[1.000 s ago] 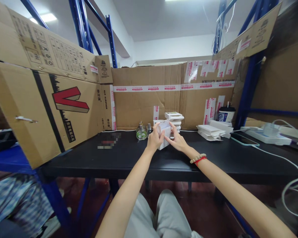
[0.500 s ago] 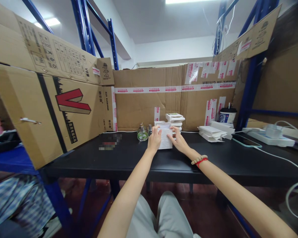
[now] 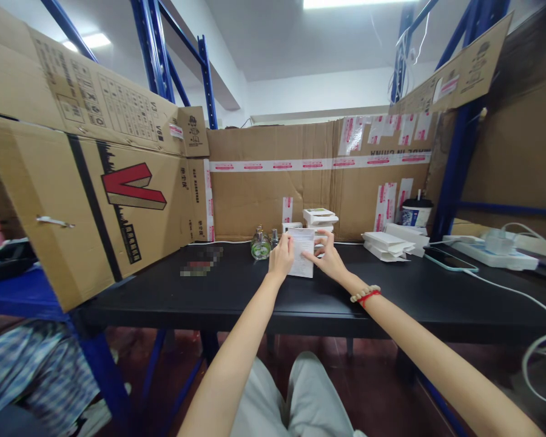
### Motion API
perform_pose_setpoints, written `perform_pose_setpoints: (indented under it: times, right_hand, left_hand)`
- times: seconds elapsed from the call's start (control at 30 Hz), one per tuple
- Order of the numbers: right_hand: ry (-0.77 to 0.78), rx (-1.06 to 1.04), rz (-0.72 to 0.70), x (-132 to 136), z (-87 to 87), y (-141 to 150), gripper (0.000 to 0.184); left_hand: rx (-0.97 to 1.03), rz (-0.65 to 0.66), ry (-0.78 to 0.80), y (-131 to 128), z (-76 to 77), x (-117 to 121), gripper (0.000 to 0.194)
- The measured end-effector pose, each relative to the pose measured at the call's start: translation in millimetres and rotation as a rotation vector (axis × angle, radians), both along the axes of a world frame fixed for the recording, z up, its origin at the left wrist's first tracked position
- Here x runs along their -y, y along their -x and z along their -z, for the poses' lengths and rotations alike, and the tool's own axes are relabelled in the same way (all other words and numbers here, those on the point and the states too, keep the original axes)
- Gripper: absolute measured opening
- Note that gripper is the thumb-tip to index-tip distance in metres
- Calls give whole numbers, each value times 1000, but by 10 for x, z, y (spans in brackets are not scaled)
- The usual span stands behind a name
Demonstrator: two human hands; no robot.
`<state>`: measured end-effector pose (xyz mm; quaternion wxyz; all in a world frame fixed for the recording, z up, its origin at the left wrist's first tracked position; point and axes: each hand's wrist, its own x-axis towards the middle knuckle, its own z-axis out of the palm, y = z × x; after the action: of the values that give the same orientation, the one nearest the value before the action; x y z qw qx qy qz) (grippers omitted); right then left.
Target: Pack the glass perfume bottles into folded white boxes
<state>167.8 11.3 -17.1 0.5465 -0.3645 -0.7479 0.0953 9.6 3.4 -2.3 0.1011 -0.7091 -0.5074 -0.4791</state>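
Note:
Both of my hands hold a small white carton [image 3: 301, 260] upright above the black table [image 3: 236, 291]. My left hand [image 3: 279, 257] grips its left side with curled fingers. Pinching the right side is my right hand [image 3: 328, 258], whose wrist carries a bead bracelet with a red cord. Printed text shows on the carton's face. Just behind it stands a stack of small white boxes [image 3: 319, 217]. A small round glass bottle [image 3: 260, 244] sits to the left of my left hand.
Cardboard walls [image 3: 264, 182] close in the back and left of the table. A pile of flat white cartons [image 3: 386, 244] lies to the right, with a lidded cup [image 3: 415, 212], a phone [image 3: 449, 257], a power strip [image 3: 495, 252] and white cables beyond.
The carton was tilted with its flap open a second ago; now it stands upright, flat face toward me. My right hand has shifted from its front to its right edge.

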Motion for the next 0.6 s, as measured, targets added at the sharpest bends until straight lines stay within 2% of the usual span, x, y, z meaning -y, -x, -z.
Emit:
perform_pose_setpoints:
  times: [0.1, 0.23, 0.3, 0.4, 0.47, 0.53, 0.6]
  right_hand:
    - [23, 38, -9, -32, 25, -15, 78]
    - [110, 129, -122, -42, 57, -13, 62]
    - [216, 76, -210, -30, 61, 12, 63]
    - [450, -41, -311, -26, 66, 54, 68]
    - [548, -70, -316, -43, 74, 67, 58]
    - [570, -64, -302, -64, 79, 65, 48]
    - [490, -43, -272, -68, 68, 49, 48]
  left_hand:
    - [2, 15, 7, 1, 8, 9, 24]
    - [13, 41, -15, -9, 39, 2, 27]
    - [80, 43, -36, -17, 55, -13, 29]
    - [303, 42, -72, -15, 58, -48, 30]
    - [519, 28, -72, 5, 42, -76, 31]
    - [719, -47, -16, 42, 20, -99, 32]
    - [839, -168, 97, 83, -2, -111, 31]
